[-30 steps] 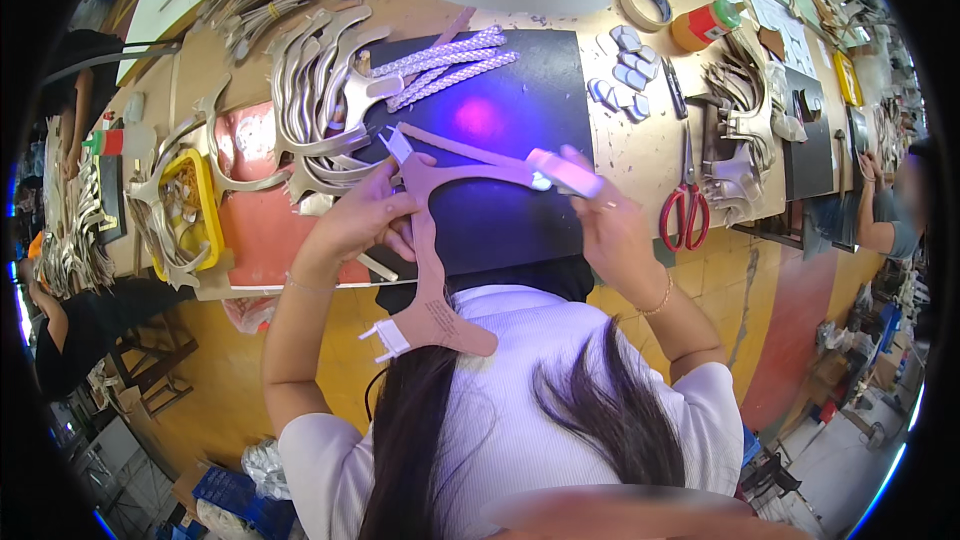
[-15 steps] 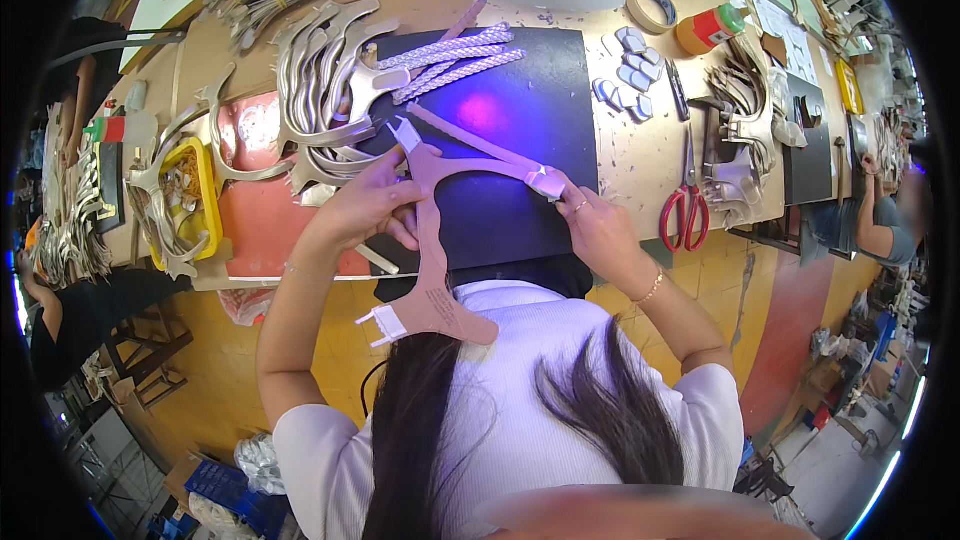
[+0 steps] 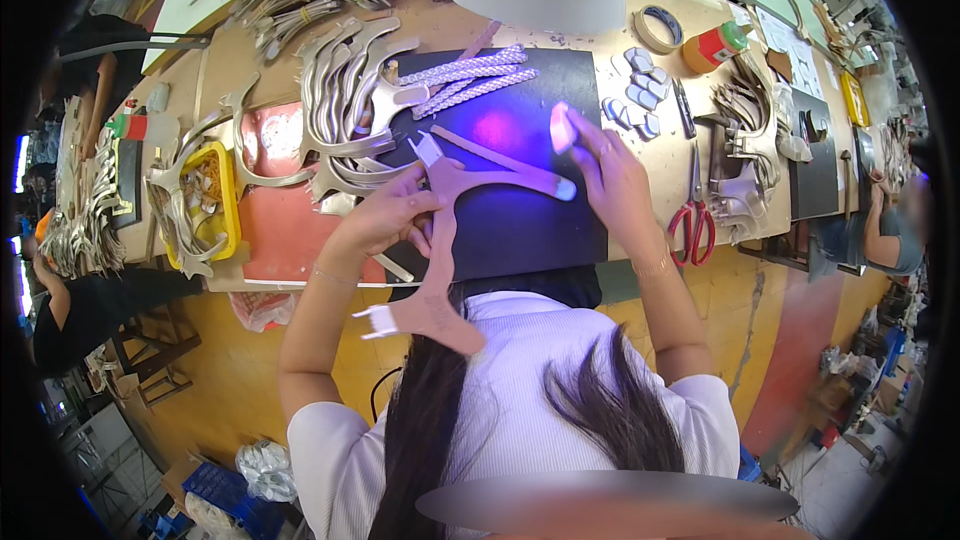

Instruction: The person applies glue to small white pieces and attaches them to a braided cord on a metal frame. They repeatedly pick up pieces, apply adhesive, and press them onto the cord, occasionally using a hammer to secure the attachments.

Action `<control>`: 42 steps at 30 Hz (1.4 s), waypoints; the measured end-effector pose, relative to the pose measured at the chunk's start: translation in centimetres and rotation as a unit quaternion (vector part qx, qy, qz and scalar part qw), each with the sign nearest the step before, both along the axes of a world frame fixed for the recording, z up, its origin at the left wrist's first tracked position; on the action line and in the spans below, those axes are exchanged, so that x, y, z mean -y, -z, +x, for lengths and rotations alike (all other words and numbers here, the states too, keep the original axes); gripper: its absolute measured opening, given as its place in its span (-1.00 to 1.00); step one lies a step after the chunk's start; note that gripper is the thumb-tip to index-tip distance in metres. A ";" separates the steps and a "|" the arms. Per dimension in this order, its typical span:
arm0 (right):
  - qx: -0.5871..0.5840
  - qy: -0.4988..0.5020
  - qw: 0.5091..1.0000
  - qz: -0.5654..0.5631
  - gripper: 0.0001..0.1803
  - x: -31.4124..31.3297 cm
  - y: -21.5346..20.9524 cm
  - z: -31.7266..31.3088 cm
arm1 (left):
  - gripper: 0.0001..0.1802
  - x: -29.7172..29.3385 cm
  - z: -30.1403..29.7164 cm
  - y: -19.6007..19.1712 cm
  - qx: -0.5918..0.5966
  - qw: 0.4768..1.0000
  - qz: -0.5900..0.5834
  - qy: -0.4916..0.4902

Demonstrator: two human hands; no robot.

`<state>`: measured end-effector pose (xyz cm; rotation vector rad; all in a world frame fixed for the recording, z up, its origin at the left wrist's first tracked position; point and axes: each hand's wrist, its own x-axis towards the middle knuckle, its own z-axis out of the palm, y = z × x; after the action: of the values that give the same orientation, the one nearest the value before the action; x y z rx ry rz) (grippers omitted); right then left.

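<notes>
Left hand (image 3: 395, 218): at 8 o'clock from the black mat's (image 3: 535, 230) centre, your fingers clamped on the tan branched piece (image 3: 440, 258).
Right hand (image 3: 618, 190): at 3 o'clock, well apart from your left, pinching a small pale piece (image 3: 563, 128).
Tan piece: runs below your mat's edge toward 7 o'clock; its pale-tipped arm points to 4.
Braided cords (image 3: 470, 78): 11 o'clock.
Red-handled scissors (image 3: 690, 225): 4 o'clock.

Workshop, probably: scissors (image 3: 695, 195), piled straps (image 3: 345, 90).
</notes>
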<state>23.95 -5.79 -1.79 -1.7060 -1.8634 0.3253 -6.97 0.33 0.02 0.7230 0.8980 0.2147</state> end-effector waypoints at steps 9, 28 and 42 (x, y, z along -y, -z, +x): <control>-0.133 -0.168 0.970 -0.120 -0.71 -2.0 -6.3 -1.4 | -0.77 0.4 3.0 -2.5 0.000 0.964 0.236 0.122; 0.359 0.299 0.854 0.229 -0.55 4.2 -16.9 25.2 | -0.36 -13.9 -15.8 7.2 -0.536 0.673 0.498 -0.105; 0.188 0.256 0.946 -0.067 -0.13 3.0 -2.4 28.8 | -0.60 -14.1 -15.5 6.6 -0.410 0.778 0.422 -0.220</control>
<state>52.75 -8.77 0.63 -2.3991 -1.5793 -0.0949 -22.44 14.46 -6.59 1.4951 1.8594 0.7948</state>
